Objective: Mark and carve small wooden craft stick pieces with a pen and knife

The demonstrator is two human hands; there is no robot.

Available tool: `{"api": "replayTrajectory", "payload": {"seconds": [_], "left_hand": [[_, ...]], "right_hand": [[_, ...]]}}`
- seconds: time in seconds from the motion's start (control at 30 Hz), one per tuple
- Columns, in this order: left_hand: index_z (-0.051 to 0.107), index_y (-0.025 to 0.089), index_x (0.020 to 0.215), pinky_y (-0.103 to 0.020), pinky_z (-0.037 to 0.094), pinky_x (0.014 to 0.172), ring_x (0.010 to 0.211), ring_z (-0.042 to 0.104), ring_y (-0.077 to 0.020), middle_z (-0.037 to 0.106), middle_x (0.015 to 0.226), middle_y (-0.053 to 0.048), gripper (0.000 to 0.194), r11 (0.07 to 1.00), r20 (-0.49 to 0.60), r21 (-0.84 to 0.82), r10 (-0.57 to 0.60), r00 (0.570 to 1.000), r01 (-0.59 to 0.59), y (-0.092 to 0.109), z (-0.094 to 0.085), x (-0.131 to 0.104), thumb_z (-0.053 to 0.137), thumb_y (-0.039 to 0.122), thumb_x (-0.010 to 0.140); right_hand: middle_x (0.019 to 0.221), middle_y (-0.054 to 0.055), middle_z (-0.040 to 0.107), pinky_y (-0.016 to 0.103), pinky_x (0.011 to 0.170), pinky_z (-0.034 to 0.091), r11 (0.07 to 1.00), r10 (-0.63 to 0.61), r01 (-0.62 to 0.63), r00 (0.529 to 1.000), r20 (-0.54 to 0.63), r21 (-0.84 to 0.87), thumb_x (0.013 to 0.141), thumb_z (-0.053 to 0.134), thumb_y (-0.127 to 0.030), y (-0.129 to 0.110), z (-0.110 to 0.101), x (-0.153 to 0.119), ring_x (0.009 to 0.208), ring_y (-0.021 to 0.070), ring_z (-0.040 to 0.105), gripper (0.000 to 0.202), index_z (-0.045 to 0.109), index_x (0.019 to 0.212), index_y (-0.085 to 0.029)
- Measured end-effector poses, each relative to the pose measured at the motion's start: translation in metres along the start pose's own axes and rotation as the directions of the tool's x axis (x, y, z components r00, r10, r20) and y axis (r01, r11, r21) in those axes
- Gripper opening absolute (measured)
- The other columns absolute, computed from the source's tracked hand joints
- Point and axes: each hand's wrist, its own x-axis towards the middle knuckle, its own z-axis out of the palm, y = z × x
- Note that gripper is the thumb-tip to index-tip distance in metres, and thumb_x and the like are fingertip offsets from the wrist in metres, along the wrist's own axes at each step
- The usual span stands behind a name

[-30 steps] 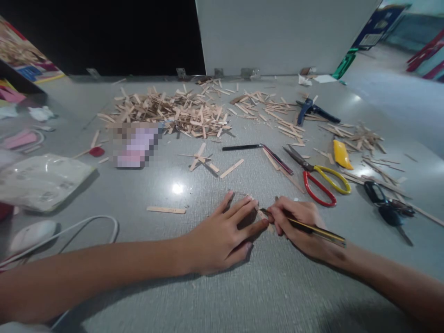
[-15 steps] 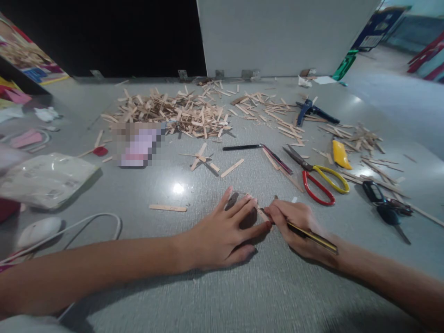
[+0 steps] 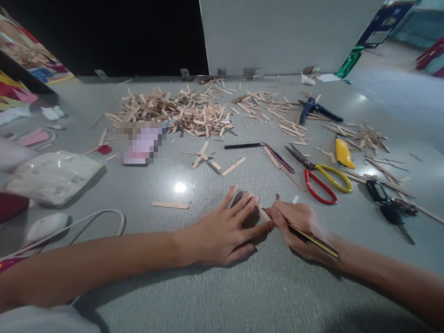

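My left hand (image 3: 227,229) lies palm down with its fingers spread, the fingertips at a short wooden craft stick (image 3: 263,213) on the table. Part of that stick is hidden beneath the fingers. Closed around a slim black-and-yellow tool (image 3: 314,241), my right hand (image 3: 296,223) brings its tip to the stick; whether it is a pencil or a craft knife I cannot tell. Left of my hands lies a single craft stick (image 3: 169,205). Beyond them are another loose stick (image 3: 233,166) and a few crossed sticks (image 3: 201,156).
A large heap of craft sticks (image 3: 173,111) covers the back. Scissors (image 3: 321,178), blue pliers (image 3: 315,110), a yellow object (image 3: 344,153) and keys (image 3: 391,208) lie right. A black pen (image 3: 243,146) lies ahead. Leftward are a plastic packet (image 3: 55,175) and a white mouse (image 3: 47,226).
The view has shifted slightly, so the table's things sit a little further right. Both hands keep nearly the same pose at the stick.
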Motion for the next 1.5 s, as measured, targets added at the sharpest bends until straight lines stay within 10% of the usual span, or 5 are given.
{"api": "replayTrajectory", "payload": {"seconds": [1.5], "left_hand": [[0.043,0.028,0.166,-0.08,0.029,0.122,0.152,0.047,-0.0432,0.055,0.157,-0.023,0.054,0.996,-0.019,0.062,0.063,0.998,-0.061,0.0,-0.001,-0.001,0.046,0.036,0.112]], "right_hand": [[0.056,-0.004,0.056,0.026,0.05,0.037,0.995,0.096,-0.092,0.991,-0.092,0.045,0.118,0.035,-0.031,0.002,0.005,-0.01,0.045,0.0101,0.052,0.051,0.056,0.072,-0.023]]}}
